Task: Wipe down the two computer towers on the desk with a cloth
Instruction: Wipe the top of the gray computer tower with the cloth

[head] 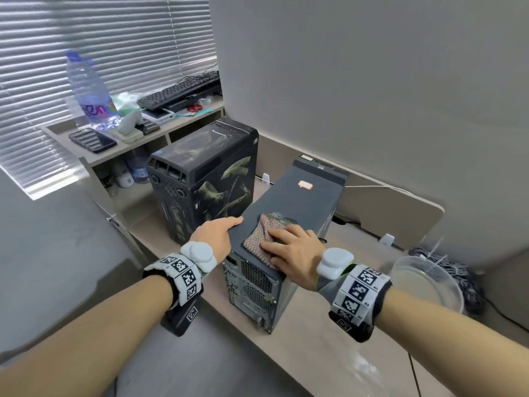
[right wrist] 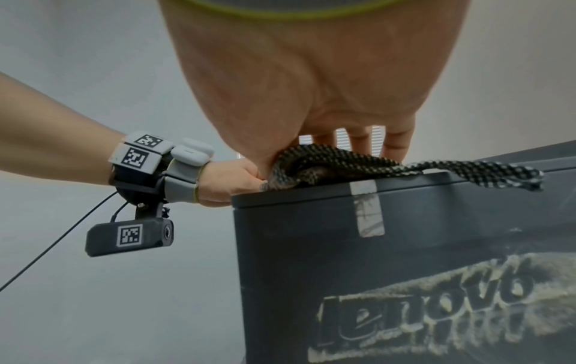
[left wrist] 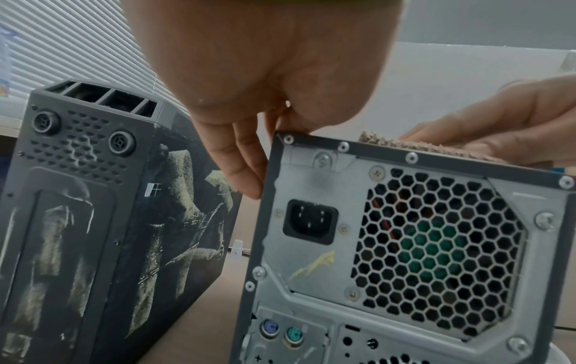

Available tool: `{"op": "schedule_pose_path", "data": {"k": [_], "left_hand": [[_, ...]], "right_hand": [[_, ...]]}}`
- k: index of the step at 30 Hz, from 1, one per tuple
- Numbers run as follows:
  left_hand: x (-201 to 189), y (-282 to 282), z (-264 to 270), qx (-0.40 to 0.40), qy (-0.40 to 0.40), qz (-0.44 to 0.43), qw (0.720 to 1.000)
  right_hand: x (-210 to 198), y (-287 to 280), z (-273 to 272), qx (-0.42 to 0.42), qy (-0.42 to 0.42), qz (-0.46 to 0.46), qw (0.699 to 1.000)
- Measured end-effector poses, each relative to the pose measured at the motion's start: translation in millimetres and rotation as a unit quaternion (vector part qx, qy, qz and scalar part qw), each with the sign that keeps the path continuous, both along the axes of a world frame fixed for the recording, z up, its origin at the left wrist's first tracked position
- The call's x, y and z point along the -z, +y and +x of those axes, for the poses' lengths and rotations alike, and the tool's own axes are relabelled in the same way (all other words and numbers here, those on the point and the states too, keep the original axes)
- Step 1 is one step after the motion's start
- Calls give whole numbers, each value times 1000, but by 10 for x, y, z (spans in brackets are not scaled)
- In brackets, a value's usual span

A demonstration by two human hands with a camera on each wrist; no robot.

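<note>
Two towers stand on the desk. The near grey tower (head: 297, 196) faces me with its rear panel (left wrist: 405, 246). Beside it on the left stands a black tower (head: 206, 173) with dusty smears on its side (left wrist: 109, 209). A brown woven cloth (head: 263, 233) lies bunched on the near tower's top, at the rear end. My right hand (head: 292, 247) presses flat on the cloth (right wrist: 327, 162), fingers spread. My left hand (head: 220, 233) holds the near tower's top left rear edge, thumb on top, fingers (left wrist: 246, 172) down its side.
A clear plastic basin (head: 426, 285) sits on the desk to the right, with a tangle of cables (head: 446, 262) behind it. A shelf at the back left carries a water bottle (head: 88, 90), a keyboard (head: 180, 93) and a phone (head: 91, 140). A grey wall runs behind the towers.
</note>
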State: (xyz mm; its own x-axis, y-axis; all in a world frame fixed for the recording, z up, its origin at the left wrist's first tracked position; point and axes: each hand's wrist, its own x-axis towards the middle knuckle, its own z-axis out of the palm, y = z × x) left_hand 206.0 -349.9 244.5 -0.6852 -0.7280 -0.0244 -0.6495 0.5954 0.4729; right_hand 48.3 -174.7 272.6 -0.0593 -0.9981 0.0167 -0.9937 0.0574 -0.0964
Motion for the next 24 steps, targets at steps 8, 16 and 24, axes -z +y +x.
{"op": "schedule_pose_path", "data": {"k": [8,16,24], "left_hand": [[-31,48,13,-6,35,4,999],[-4,83,99,-78,74,38,993],[3,95,243,-114,111,114,981]], "right_hand": [[66,41,-20,-27,-3,16,1000],[5,-407,139,-94,-10,12,995],[-8,-390,-241,-108,-25,44,993]]}}
